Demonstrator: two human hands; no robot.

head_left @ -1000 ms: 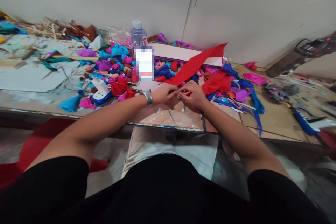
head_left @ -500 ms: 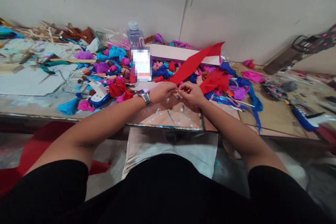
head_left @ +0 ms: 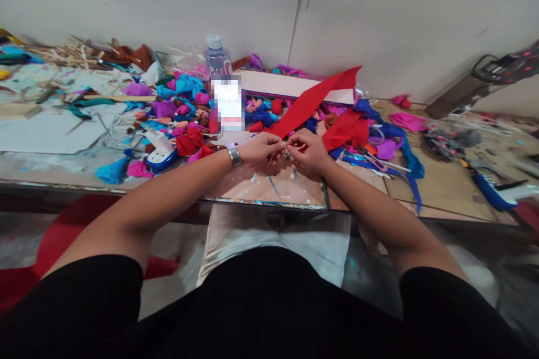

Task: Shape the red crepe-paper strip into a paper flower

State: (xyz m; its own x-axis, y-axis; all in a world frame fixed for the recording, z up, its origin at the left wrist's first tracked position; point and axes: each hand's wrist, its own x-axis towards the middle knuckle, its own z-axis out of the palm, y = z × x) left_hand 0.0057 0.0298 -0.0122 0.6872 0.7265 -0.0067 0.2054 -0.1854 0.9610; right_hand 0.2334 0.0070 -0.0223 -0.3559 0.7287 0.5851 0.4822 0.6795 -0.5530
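My left hand (head_left: 261, 148) and my right hand (head_left: 309, 151) meet over the front middle of the workbench (head_left: 269, 182), fingertips pinched together on the near end of a long red paper strip (head_left: 311, 102). The strip runs up and to the right from my fingers toward the wall. What exactly sits between the fingertips is too small to make out. A silver watch (head_left: 234, 155) is on my left wrist.
A water bottle (head_left: 219, 61) stands behind a heap of small coloured paper rolls (head_left: 185, 106). A white and blue power strip (head_left: 160, 151) lies left. Red and blue paper scraps (head_left: 370, 134), pink scissors (head_left: 373, 161) and tools (head_left: 488, 185) lie right. A white box (head_left: 290, 85) lines the wall.
My hands stay pinched on the strip's end and have shifted only slightly; the fingers have worked a little. The camera view has moved a touch.
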